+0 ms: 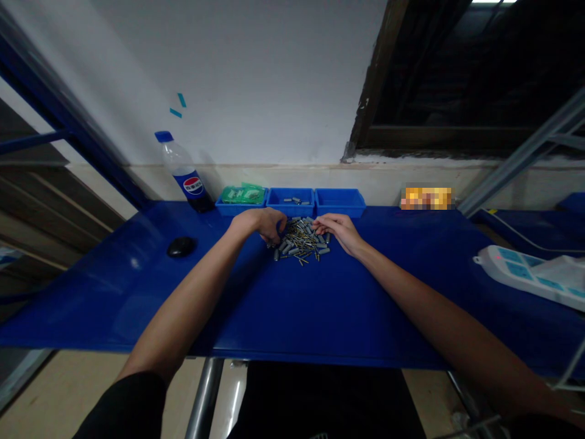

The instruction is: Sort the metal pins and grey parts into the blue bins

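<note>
A loose pile of small metal parts [301, 241] lies on the blue table, mixing grey cylindrical pieces with thin brass-coloured pins or screws. At the left edge of this heap is my left hand [269, 224], its fingers curled downward. My right hand [340, 230] reaches in from the other side, thumb and fingers drawn together over the pile's right edge. Whatever either hand grips is too small or hidden to make out. Just behind the pile, the middle blue bin [291, 211] contains a few grey cylinders [296, 200].
Beside the middle bin stand a left bin [240, 210] with green packets [244, 194] and a right bin [340, 211]. A cola bottle [189, 177] and a black mouse [181, 246] are leftward. Rightward are a power strip [525, 271] and a blurred yellow packet [427, 198].
</note>
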The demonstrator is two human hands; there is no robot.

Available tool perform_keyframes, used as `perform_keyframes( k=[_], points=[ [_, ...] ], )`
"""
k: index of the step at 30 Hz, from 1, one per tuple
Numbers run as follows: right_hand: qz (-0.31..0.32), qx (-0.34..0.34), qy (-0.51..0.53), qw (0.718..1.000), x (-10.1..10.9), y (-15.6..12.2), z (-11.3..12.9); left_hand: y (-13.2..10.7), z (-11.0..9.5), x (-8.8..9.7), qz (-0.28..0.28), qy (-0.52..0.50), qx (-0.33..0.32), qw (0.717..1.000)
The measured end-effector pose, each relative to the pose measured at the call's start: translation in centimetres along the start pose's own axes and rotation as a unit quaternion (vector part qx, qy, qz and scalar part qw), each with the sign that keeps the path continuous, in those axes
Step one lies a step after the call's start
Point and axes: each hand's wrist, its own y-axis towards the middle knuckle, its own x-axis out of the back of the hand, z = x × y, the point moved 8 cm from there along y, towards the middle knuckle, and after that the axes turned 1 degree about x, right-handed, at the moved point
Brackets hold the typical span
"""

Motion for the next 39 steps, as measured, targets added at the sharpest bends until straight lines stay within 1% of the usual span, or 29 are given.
perform_keyframes(
  k=[2, 4, 6, 10, 12, 16, 18, 20, 24, 27, 32, 34, 37, 39],
  points=[
    [0.001, 0.002, 0.000, 1.000, 0.0, 0.0, 0.0, 0.2, -0.2, 0.5, -0.028, 0.031, -0.014, 0.999],
    [0.002, 0.003, -0.002, 1.000, 0.0, 0.0, 0.0, 0.3, -0.4, 1.1, -0.061, 0.040, -0.024, 0.997],
    [0.004, 0.004, -0.004, 1.000, 0.0, 0.0, 0.0, 0.2, -0.8, 1.7, -0.089, 0.019, -0.040, 0.995],
    [0.005, 0.004, -0.004, 1.000, 0.0, 0.0, 0.0, -0.1, -1.0, 2.5, -0.112, -0.029, -0.060, 0.992],
    [0.006, 0.003, -0.004, 1.000, 0.0, 0.0, 0.0, -0.2, -1.2, 3.1, -0.133, -0.053, -0.079, 0.987],
    [0.004, 0.004, -0.005, 1.000, 0.0, 0.0, 0.0, -0.6, -2.3, 4.4, -0.190, -0.156, -0.161, 0.956],
    [0.004, 0.002, -0.008, 1.000, 0.0, 0.1, 0.0, -0.7, -2.7, 4.4, -0.196, -0.192, -0.186, 0.944],
    [0.004, 0.000, -0.008, 1.000, 0.0, 0.1, -0.1, -0.6, -3.0, 4.4, -0.193, -0.213, -0.199, 0.937],
    [0.005, 0.004, -0.010, 1.000, 0.0, 0.2, -0.2, -0.7, -2.9, 4.5, -0.207, -0.209, -0.192, 0.936],
    [0.008, 0.008, -0.010, 1.000, 0.0, 0.2, -0.2, -0.5, -2.4, 4.7, -0.229, -0.217, -0.179, 0.932],
    [0.007, 0.007, -0.007, 1.000, 0.0, 0.1, -0.1, -0.1, -0.8, 5.4, -0.325, -0.279, -0.125, 0.895],
    [0.006, 0.006, -0.009, 1.000, 0.0, 0.1, -0.1, -0.1, -0.6, 5.6, -0.346, -0.290, -0.124, 0.883],
    [0.007, 0.007, -0.008, 1.000, 0.0, 0.1, -0.2, -1.0, -0.9, 6.3, -0.377, -0.249, -0.136, 0.881],
    [0.008, 0.007, -0.006, 1.000, 0.0, 0.1, -0.2, -1.8, -1.2, 6.7, -0.379, -0.189, -0.127, 0.897]
  ],
)
